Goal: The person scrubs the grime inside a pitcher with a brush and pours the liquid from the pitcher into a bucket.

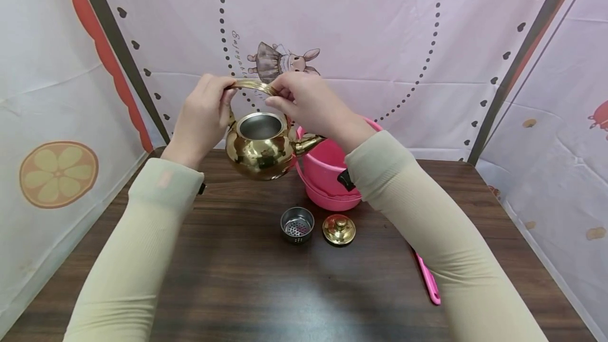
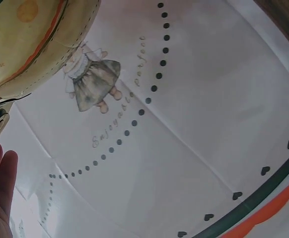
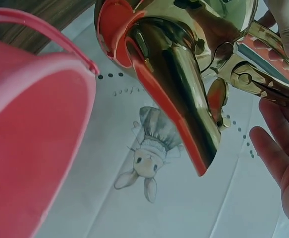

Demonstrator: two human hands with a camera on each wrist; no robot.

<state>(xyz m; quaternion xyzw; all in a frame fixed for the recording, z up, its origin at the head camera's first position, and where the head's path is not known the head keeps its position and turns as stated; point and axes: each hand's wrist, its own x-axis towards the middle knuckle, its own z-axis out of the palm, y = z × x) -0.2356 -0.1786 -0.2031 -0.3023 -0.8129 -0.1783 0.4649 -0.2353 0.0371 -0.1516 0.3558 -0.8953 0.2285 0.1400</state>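
A shiny gold teapot without its lid hangs above the table, its arched handle held from both ends. My left hand grips the handle's left end, and my right hand pinches its right end. The teapot's spout points right, toward the pink bucket. Through the round opening the silver inside shows. In the right wrist view the spout fills the middle, beside the bucket's rim. Only a corner of the teapot appears in the left wrist view.
On the dark wooden table stand a small perforated metal strainer and the gold lid, side by side in front of the bucket. A pink handle pokes out under my right forearm. Printed cloth walls enclose the table.
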